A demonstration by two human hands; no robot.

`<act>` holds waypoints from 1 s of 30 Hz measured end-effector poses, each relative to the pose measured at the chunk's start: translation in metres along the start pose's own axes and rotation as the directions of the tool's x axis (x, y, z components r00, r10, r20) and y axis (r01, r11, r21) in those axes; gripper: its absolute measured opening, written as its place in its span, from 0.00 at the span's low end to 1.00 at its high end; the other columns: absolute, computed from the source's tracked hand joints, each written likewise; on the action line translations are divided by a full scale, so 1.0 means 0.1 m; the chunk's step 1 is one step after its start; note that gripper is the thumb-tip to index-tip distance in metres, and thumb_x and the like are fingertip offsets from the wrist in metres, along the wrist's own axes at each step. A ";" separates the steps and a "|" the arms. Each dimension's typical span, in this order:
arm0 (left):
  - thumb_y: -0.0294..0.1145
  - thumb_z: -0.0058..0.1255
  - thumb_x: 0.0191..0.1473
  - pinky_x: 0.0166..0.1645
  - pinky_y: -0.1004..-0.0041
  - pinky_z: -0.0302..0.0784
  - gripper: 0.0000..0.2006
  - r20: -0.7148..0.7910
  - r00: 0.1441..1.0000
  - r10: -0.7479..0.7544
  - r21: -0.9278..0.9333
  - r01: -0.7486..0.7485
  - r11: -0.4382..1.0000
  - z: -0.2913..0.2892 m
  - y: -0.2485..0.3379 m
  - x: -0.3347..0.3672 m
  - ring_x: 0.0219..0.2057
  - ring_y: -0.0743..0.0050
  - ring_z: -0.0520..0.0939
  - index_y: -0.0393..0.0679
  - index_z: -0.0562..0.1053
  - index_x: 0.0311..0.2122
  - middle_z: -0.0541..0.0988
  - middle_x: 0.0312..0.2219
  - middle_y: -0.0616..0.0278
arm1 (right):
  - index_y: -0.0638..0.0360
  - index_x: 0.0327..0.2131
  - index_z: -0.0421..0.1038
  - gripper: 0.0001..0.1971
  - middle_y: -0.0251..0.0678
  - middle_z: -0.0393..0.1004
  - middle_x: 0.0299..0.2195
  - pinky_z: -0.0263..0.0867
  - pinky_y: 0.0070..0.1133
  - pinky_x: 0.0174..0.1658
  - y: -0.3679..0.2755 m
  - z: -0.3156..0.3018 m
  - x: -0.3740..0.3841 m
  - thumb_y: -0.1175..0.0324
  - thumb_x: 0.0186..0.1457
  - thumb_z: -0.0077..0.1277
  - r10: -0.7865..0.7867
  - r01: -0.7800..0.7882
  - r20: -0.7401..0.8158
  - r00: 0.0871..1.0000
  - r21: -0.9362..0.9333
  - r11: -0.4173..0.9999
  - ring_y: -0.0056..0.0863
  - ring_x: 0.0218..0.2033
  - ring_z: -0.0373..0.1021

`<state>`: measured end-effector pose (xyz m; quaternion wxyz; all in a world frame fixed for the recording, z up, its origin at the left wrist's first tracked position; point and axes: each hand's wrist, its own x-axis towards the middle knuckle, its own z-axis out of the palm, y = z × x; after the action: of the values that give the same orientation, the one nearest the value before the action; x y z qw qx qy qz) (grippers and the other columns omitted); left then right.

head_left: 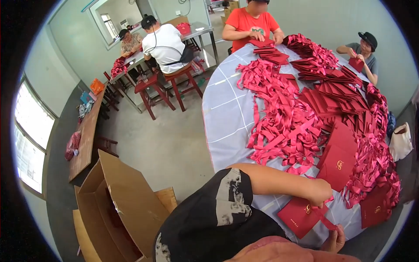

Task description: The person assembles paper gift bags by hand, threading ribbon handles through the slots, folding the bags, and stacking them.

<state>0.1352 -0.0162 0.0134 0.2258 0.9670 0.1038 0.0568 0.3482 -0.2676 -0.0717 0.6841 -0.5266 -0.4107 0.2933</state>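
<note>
A flat red paper bag (298, 217) with a gold emblem lies on the covered table near me. My left hand (322, 193) reaches over its upper edge, fingers bent down and closed around a pinkish-red ribbon (325, 219). Lower right, my right hand (336, 238) pinches the ribbon's other end between thumb and finger. The ribbon runs taut-looking between both hands, beside the bag. Part of my left fingertips is hidden. Just beyond lies a larger stack of red bags (338, 159), and another red bag (374, 208) rests at the right.
Heaps of ribbon (283, 126) and fanned red bags (336, 98) cover much of the table (224, 109). A co-worker in red (251, 24) and another person (369, 56) handle red pieces across it. An open cardboard box (131, 192) stands at my left; stools (152, 89) stand farther off.
</note>
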 end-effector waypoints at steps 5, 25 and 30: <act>0.50 0.68 0.37 0.37 0.55 0.78 0.20 0.164 0.985 0.055 -0.117 -0.036 0.992 -0.03 0.02 0.03 0.31 0.48 0.83 0.43 0.81 0.27 0.82 0.25 0.52 | 0.65 0.47 0.72 0.12 0.39 0.73 0.46 0.67 0.17 0.46 -0.38 0.34 -0.17 0.70 0.62 0.51 -0.067 0.060 0.105 0.992 0.062 0.996 0.21 0.43 0.69; 0.30 0.61 0.52 0.32 0.75 0.73 0.08 0.066 0.993 -0.095 -0.493 0.115 0.862 -0.37 -0.03 -0.45 0.26 0.81 0.77 0.37 0.78 0.34 0.81 0.24 0.61 | 0.63 0.33 0.76 0.05 0.39 0.77 0.27 0.69 0.23 0.31 -0.73 1.73 0.19 0.72 0.54 0.58 0.038 -0.088 -0.103 0.994 -0.537 0.839 0.28 0.25 0.73; 0.30 0.61 0.52 0.32 0.74 0.73 0.08 0.101 0.984 -0.147 -0.512 0.178 0.840 -0.38 -0.03 -0.52 0.26 0.79 0.78 0.37 0.78 0.34 0.81 0.25 0.61 | 0.63 0.33 0.77 0.04 0.38 0.76 0.27 0.67 0.23 0.31 -0.67 1.83 0.26 0.77 0.52 0.59 -0.108 0.074 -0.015 0.994 -0.630 0.773 0.29 0.27 0.72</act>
<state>0.0786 -0.0087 0.0425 0.4850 0.8591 0.1597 0.0354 0.1993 -0.1766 0.0189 0.4930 -0.7112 -0.4925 0.0928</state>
